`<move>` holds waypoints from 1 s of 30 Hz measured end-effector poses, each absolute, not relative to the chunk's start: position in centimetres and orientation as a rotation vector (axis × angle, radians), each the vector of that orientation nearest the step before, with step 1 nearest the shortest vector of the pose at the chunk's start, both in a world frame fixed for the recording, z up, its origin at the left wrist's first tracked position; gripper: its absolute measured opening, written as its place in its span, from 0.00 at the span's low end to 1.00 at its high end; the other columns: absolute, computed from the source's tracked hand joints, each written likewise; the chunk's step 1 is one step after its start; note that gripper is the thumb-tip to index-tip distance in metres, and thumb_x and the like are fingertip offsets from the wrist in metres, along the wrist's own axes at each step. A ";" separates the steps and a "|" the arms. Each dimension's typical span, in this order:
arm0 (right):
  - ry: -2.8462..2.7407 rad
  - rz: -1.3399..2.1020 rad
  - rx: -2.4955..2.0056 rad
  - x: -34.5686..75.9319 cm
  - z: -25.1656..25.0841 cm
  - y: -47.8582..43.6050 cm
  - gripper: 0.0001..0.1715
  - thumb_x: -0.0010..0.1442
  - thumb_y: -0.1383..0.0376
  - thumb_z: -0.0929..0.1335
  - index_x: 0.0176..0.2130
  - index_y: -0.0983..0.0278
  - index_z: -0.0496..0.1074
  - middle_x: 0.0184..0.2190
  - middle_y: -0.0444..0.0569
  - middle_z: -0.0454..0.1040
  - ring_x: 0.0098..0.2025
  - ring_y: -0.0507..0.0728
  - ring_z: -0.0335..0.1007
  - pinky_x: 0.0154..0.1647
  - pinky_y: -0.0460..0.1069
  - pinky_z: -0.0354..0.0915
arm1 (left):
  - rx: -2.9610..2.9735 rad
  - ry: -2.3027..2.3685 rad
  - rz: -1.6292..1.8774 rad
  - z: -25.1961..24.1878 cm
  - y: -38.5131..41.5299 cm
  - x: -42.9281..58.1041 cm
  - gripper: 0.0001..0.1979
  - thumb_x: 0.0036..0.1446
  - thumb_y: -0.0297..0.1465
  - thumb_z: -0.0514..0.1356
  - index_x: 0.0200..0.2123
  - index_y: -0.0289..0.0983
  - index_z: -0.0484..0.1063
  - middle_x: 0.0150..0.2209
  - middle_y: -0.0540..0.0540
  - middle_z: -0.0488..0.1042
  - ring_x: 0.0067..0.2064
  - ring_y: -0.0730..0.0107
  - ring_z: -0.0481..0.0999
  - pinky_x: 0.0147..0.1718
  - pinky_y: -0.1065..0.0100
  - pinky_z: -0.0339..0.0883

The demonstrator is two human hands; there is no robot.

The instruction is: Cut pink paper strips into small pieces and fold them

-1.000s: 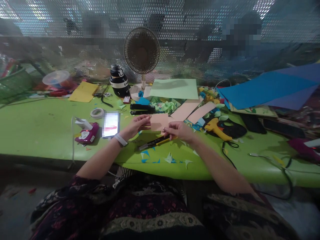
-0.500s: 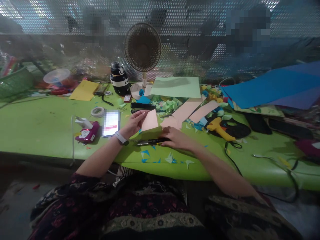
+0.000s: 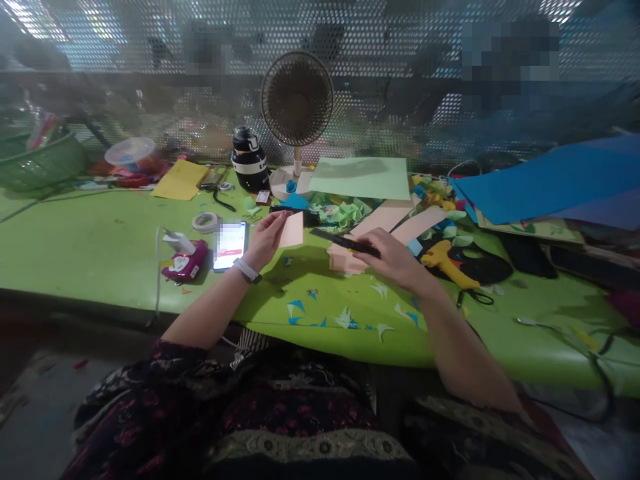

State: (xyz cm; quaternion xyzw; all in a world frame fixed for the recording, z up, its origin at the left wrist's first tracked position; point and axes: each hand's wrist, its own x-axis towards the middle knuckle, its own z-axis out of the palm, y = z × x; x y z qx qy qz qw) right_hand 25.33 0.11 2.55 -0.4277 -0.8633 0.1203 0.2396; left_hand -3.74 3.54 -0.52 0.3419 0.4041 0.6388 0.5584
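My left hand (image 3: pixel 266 237) pinches a small piece of pale pink paper (image 3: pixel 292 231) by its left side, raised a little over the table. In my right hand (image 3: pixel 387 253) is a pair of dark scissors (image 3: pixel 345 241), fingers wrapped round the handles. The blades point left towards the paper but stay apart from it; whether they are parted is hard to make out. Under the scissors lie several cut pink paper pieces (image 3: pixel 345 261), partly covered. Longer pink paper strips (image 3: pixel 385 217) rest just behind my right hand.
A lit phone (image 3: pixel 230 247), a tape roll (image 3: pixel 205 222) and a purple power socket (image 3: pixel 186 261) stand at left. Behind are a bottle (image 3: pixel 250 163), a fan (image 3: pixel 297 100) and a light green sheet (image 3: pixel 360 177). A yellow glue gun (image 3: pixel 450 265) lies right; paper scraps (image 3: pixel 345 317) lie in front.
My right hand has picked up the scissors from the table and lifted them, blades now above the pink pieces. The paper in my left hand has turned slightly and shifted left.
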 end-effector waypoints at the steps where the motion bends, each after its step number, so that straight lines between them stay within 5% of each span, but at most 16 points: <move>1: -2.324 0.301 -1.163 25.5 2.7 0.1 0.14 0.65 0.58 0.66 0.48 0.62 0.72 0.45 0.57 0.73 0.49 0.66 0.69 0.50 0.60 0.67 | 0.821 0.957 1.516 -0.6 3.6 -3.7 0.10 0.52 0.35 0.70 0.35 0.36 0.78 0.38 0.47 0.82 0.35 0.73 0.79 0.33 0.73 0.73; 30: -2.347 0.213 -1.037 25.3 2.2 -0.2 0.13 0.66 0.60 0.66 0.49 0.63 0.72 0.45 0.57 0.74 0.50 0.65 0.71 0.49 0.60 0.69 | 0.962 0.926 1.518 -1.6 3.9 -4.1 0.17 0.47 0.42 0.73 0.35 0.37 0.79 0.37 0.46 0.81 0.29 0.74 0.76 0.23 0.74 0.70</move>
